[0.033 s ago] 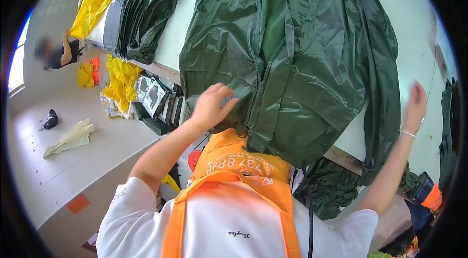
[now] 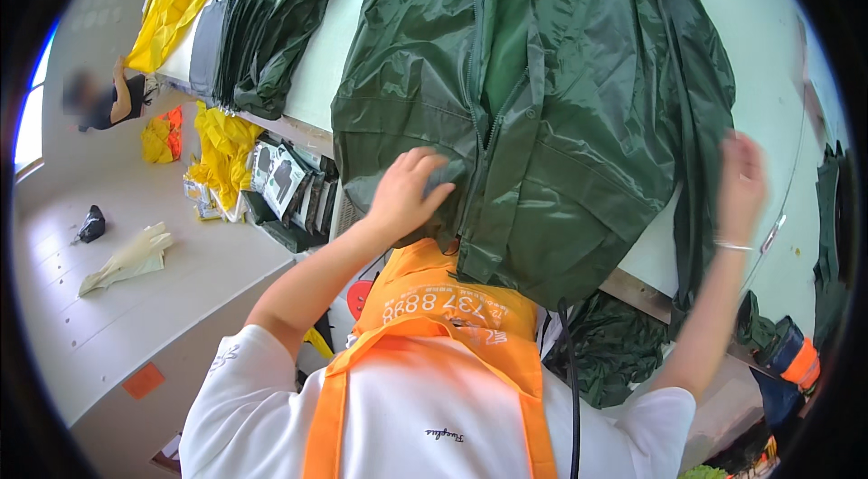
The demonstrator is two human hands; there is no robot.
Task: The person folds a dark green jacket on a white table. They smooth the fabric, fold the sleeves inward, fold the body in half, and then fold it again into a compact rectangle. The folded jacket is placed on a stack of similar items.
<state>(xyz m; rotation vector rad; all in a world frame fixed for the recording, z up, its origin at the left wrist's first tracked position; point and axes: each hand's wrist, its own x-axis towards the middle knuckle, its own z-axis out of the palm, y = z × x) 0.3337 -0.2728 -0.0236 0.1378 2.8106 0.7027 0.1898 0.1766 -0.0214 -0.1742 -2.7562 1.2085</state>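
Note:
A shiny dark green rain jacket (image 2: 597, 135) lies spread on the white table, its front zip partly open over a green lining. Over the jacket's lower left front is my left hand (image 2: 411, 194), thumb and fingers apart. A pale bluish patch shows beside its fingers, and I cannot make out what it is. My right hand (image 2: 741, 185) is raised at the outer edge of the jacket's right sleeve (image 2: 701, 199). Its fingers look bent and are smeared, so whether they pinch the sleeve cannot be told.
Folded dark green garments (image 2: 240, 49) and yellow garments (image 2: 176, 4) lie at the table's far left. Below them are a yellow heap (image 2: 221, 149) and packaged goods (image 2: 280, 180). Another person (image 2: 117, 99) is at the far left. A black cable (image 2: 571, 370) hangs in front of me.
My right hand has moved left, from over the bare table to the edge of the right sleeve. My left hand has shifted slightly right over the jacket.

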